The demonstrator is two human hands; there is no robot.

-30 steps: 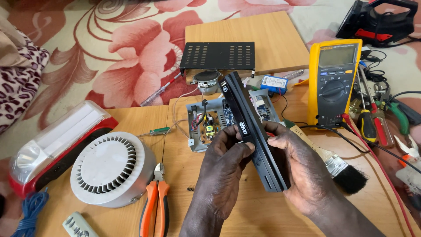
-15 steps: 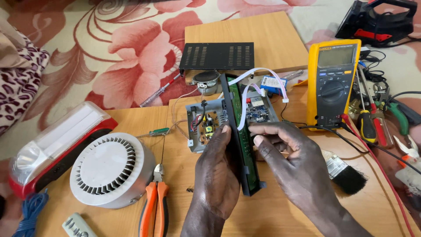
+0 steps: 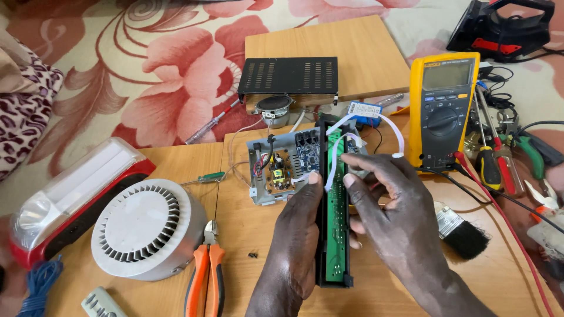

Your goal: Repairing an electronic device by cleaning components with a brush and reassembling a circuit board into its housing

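My left hand (image 3: 296,235) and my right hand (image 3: 390,214) both grip a long black front panel (image 3: 333,235) with a green circuit board inside it, held upright on edge over the wooden table (image 3: 235,176). White flat ribbon cables (image 3: 352,126) run from the panel's far end to an opened grey metal chassis (image 3: 282,167) holding small circuit boards, just beyond my fingers. My left thumb rests on the panel's left edge. My right fingers pinch its right side near the ribbons.
A yellow multimeter (image 3: 445,108) with red and black leads stands at the right, a paint brush (image 3: 461,229) beside my right wrist. A black vented cover (image 3: 288,76), a small speaker (image 3: 274,107), orange pliers (image 3: 202,270), a white round fan housing (image 3: 144,226), a red lamp (image 3: 70,194) and screwdrivers (image 3: 493,158) lie around.
The panel has been turned from its black outer face to show the green board inside, and swung from a slant to nearly straight. The white ribbon cables came into view.
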